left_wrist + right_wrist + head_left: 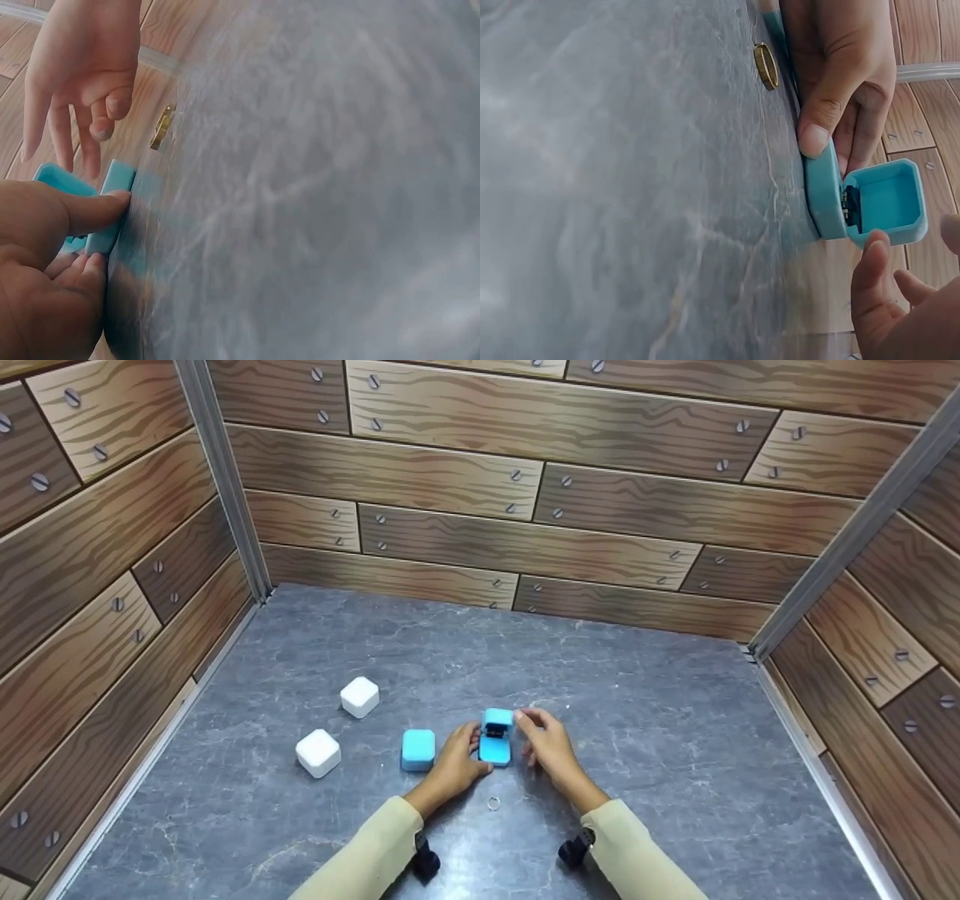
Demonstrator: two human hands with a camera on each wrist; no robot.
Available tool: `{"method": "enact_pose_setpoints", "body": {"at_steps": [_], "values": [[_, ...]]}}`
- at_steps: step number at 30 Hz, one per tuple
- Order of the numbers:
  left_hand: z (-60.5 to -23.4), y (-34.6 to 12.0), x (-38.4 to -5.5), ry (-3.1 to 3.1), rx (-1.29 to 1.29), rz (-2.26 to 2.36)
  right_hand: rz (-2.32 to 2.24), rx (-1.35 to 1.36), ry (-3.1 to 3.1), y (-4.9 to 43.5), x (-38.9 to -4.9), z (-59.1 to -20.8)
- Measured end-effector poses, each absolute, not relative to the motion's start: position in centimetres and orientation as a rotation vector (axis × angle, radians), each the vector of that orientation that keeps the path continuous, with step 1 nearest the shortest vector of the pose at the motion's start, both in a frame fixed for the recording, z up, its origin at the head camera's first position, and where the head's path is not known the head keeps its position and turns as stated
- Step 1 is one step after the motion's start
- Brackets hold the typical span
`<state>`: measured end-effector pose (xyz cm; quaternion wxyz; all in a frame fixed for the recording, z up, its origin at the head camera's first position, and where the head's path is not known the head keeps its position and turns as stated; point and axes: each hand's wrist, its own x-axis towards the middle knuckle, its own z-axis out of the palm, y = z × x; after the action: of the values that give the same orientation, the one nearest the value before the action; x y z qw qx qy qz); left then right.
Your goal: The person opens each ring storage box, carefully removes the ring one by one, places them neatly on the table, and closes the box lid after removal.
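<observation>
A turquoise ring box (495, 753) stands with its lid (889, 196) raised, and a dark insert shows near the hinge. My left hand (454, 763) holds the lower part from the left, thumb at the front and fingers behind, as the left wrist view also shows. On the other side, my right hand (553, 746) is beside the raised lid. One of its fingertips (875, 238) is at the lid's edge; whether it touches cannot be told. In the left wrist view its fingers are loosely bent around nothing. A gold-coloured ring (159, 130) lies on the table in front of the box.
Left of my left hand sits a closed turquoise box (418, 749). Two white boxes (318, 753) with rounded corners stand farther left, one behind the other. The grey marbled table (637, 712) is bordered by wood-patterned walls (450, 525) with metal corner rails.
</observation>
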<state>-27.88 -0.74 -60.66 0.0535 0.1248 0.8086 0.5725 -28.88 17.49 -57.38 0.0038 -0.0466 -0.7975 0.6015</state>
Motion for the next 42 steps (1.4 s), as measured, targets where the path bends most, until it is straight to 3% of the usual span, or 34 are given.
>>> {"method": "enact_pose_setpoints", "body": {"at_steps": [16, 42], "values": [[-60.7, -0.6, -27.9, 2.472, 0.369, 1.706, 2.0, -0.141, -2.513, 16.3, -29.3, -58.2], [-60.8, -0.8, -27.8, 2.47, 0.386, 1.725, 2.009, 0.084, -2.584, 17.3, -28.3, -58.7]]}}
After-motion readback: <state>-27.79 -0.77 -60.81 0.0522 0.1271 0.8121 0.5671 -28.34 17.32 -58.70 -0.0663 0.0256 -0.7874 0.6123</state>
